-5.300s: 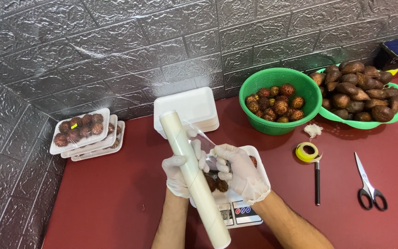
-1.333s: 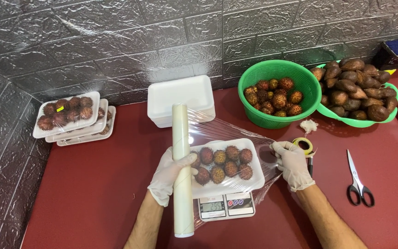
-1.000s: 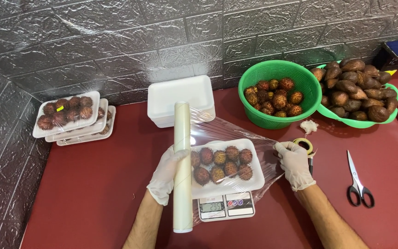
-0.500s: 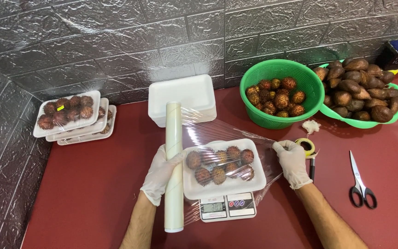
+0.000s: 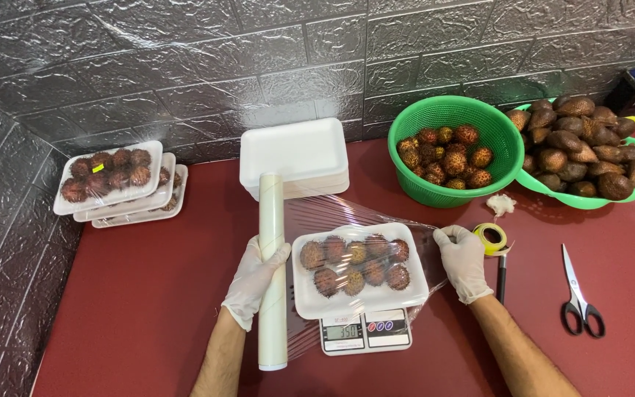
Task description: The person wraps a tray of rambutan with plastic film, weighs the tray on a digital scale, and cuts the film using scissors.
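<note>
A white foam tray (image 5: 361, 300) with several red-brown fruits sits on a small digital scale (image 5: 365, 334). Clear cling film (image 5: 376, 220) is stretched over the tray. My gloved left hand (image 5: 253, 278) grips the cling film roll (image 5: 272, 272), which lies upright left of the tray. My gloved right hand (image 5: 463, 259) pinches the film's free edge at the tray's right side.
A stack of empty foam trays (image 5: 295, 154) stands behind the roll; wrapped fruit trays (image 5: 115, 180) sit at the left by the wall. Two green baskets (image 5: 450, 187) (image 5: 589, 198) of fruit stand at the back right. Yellow tape (image 5: 490, 237), a dark pen-like tool (image 5: 501, 276) and scissors (image 5: 576, 294) lie right.
The film roll, first held over the tray, has been pulled to the left side. The film is now spread across the fruit tray, with my right hand holding its edge on the right.
</note>
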